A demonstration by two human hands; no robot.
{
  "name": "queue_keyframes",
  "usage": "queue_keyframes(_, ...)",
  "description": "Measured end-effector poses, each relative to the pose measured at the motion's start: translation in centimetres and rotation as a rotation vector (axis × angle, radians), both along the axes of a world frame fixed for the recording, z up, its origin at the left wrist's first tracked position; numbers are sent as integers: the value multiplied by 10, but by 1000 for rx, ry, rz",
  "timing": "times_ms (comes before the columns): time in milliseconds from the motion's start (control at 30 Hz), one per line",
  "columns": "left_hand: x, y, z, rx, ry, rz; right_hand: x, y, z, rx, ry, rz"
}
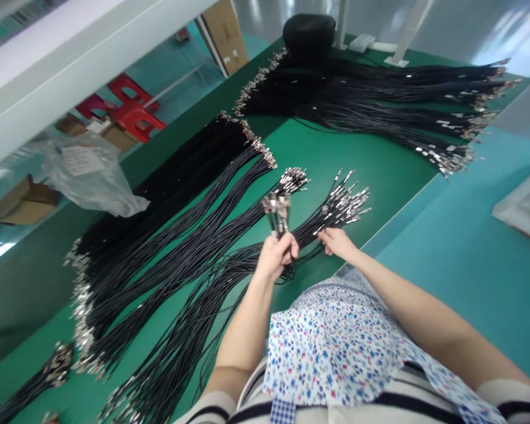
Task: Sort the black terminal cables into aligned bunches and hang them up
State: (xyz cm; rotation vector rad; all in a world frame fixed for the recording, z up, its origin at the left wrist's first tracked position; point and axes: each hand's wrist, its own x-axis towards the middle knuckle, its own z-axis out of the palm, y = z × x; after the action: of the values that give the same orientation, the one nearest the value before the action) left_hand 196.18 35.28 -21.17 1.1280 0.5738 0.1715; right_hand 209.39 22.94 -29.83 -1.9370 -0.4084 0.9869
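Note:
My left hand (274,255) is closed around a small bunch of black cables (279,217), whose metal terminals stick up above the fist. My right hand (337,242) rests on the green table (371,171) at the near end of a fanned bundle of black cables with metal tips (342,203), fingers curled on those cables. Long black cable bundles (172,235) stretch away to the left of both hands.
More black cable bundles (380,100) lie across the far table, beside a black pouch (309,32). A clear plastic bag (88,174) sits left. A white frame beam (70,65) crosses overhead. Red stools (132,109) and cardboard boxes stand on the floor beyond.

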Motion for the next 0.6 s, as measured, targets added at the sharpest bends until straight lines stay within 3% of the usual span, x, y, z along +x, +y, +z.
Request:
queue_keyframes(100,0,15,4,0,-47,62,9,-21,-23,-112,17,-208)
queue_keyframes(233,19,11,-5,163,15,13,21,-24,-35,-187,-38,-255)
queue_keyframes(433,37,2,-23,-97,43,150,28,-6,-40,-238,-247,-321)
queue_keyframes(533,36,6,-27,-128,4,181,28,-1,-44,-230,-195,-408)
queue_keyframes(600,36,7,-28,-139,-2,174,29,3,-39,-140,-120,-478)
